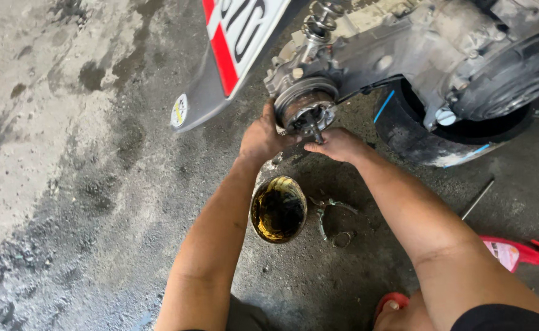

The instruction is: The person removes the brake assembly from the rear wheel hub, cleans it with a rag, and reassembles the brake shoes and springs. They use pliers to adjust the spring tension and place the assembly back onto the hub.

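A scooter engine unit [416, 43] lies on its side on the concrete floor, its round rusty hub [307, 105] with a short shaft [314, 127] facing me. My left hand [261, 138] grips the lower left rim of the hub. My right hand [338, 144] is just below the shaft, fingertips pinched at its end; whether it holds a small part I cannot tell. A black tyre [425, 138] sits under the engine to the right.
A metal bowl [278, 209] of dark yellow oil stands under my hands, with a clamp-like tool [331, 216] beside it. A thin rod [478, 199] and a red spray bottle [520, 252] lie at right. A red-and-white body panel [233, 37] leans above. The floor is oil-stained.
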Motion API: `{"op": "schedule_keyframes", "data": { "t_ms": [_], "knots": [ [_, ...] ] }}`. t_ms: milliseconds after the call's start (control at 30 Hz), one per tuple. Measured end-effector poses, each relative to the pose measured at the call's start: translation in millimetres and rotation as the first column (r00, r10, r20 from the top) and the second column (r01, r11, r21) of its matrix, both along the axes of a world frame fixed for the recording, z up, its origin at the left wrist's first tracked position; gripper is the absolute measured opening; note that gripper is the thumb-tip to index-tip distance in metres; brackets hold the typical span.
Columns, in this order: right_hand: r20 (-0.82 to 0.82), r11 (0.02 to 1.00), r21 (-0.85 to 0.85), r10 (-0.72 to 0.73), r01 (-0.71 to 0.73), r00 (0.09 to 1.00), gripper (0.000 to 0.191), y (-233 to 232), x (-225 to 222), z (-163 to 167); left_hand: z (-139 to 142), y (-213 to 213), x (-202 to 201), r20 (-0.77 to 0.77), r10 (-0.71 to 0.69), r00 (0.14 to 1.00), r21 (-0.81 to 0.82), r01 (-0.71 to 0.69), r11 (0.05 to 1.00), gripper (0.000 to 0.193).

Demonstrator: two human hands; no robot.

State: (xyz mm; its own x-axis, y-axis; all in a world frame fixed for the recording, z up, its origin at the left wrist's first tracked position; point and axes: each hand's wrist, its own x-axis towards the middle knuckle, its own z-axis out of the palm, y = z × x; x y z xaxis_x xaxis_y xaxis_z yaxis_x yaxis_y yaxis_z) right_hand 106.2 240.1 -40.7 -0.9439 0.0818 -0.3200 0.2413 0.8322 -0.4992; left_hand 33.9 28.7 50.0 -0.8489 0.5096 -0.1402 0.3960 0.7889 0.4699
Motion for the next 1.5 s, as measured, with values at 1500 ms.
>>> {"op": "schedule_keyframes", "data": {
  "t_ms": [1500],
  "knots": [
    [0.021, 0.998, 0.007, -0.070, 0.070, 0.997, 0.088, 45, 8, 13, 50, 29, 6, -0.168, -0.097, 0.981, 0.211, 0.132, 0.969, 0.071]
  ]
}}
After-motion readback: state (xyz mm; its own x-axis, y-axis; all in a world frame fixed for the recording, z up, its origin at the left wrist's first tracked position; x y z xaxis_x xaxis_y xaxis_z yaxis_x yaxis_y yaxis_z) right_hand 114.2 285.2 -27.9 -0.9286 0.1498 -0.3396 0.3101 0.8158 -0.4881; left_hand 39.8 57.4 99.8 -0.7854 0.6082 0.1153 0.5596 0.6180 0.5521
